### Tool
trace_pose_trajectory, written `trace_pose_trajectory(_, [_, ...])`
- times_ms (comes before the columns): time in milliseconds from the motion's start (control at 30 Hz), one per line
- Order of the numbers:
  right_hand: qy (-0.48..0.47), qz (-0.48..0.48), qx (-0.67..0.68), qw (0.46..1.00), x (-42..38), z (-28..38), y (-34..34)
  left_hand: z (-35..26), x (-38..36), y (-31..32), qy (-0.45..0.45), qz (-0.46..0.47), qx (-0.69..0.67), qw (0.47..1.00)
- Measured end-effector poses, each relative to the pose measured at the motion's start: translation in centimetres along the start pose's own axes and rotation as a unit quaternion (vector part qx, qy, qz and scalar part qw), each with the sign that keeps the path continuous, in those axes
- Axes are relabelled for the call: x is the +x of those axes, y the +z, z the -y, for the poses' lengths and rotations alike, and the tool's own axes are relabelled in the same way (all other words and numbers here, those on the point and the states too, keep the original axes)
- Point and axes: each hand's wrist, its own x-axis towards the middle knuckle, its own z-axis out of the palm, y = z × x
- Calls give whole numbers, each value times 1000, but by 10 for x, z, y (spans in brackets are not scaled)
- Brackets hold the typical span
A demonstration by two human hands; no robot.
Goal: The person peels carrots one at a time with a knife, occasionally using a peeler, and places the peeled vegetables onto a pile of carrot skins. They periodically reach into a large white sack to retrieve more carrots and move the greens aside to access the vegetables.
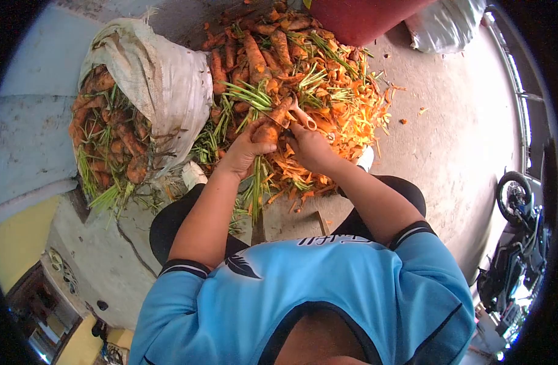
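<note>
My left hand (249, 149) is wrapped round the thick lower end of a carrot (268, 134), whose narrower part points up and away over the pile. Against the carrot's upper side lies a thin-bladed tool (277, 120), with my right hand (309, 146) closed at its near end; I cannot tell its exact kind. A pale pinkish, tube-like piece (304, 117) sticks out just beyond the right fingers. Green carrot stalks (248, 95) lie beyond the left hand, and more hang below it. Orange peelings (346, 131) are heaped beside and beneath my right hand.
Whole carrots (254, 55) are piled at the back. To the left, a white woven sack (175, 79) lies open with unpeeled carrots (117, 134) spilling out. A red container (364, 18) and a pale plastic bag (447, 27) stand behind. A motorbike (516, 243) is at far right.
</note>
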Motion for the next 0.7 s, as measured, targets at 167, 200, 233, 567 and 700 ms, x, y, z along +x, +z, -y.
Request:
trace_pose_trajectory(167, [-11, -11, 2, 1000, -9, 14, -8, -6, 1, -1, -35, 22, -165, 985])
trace_pose_trajectory(200, [-6, -5, -5, 1000, -11, 17, -7, -4, 3, -3, -18, 24, -176, 984])
trace_pose_trajectory(233, [-2, 0, -12, 1000, -12, 18, -6, -3, 4, -4, -1, 27, -187, 982])
trace_pose_trajectory(567, [5, 19, -54, 998, -18, 28, -14, 5, 3, -5, -31, 68, -47, 996])
trace_pose_trajectory(700, [3, 15, -58, 998, -19, 28, -18, 1, 3, -3, -38, 46, -72, 996])
